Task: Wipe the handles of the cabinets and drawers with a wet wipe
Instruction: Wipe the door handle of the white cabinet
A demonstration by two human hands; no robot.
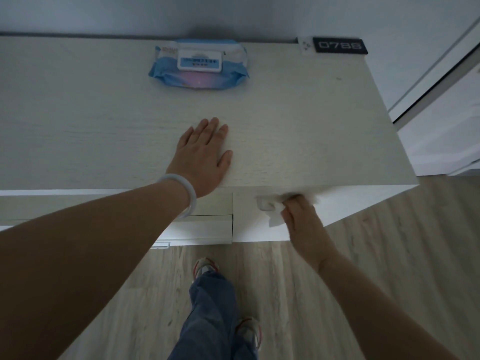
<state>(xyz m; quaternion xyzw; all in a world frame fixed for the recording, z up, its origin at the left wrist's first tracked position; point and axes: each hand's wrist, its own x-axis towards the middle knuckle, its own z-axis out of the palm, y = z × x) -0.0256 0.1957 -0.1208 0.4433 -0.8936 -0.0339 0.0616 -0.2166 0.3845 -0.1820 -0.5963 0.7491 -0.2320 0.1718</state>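
Observation:
My left hand lies flat, fingers straight, on the pale wooden top of the cabinet. Just under the top's front edge, my right hand grips a crumpled white wet wipe and holds it against a small handle on the right cabinet front. Most of that handle is hidden by the wipe and fingers. A blue pack of wet wipes with a white lid lies at the back of the top.
A black sign with digits stands at the top's back right corner. Drawer fronts sit left of the handle, another small handle lower down. Wooden floor and my legs and shoes are below.

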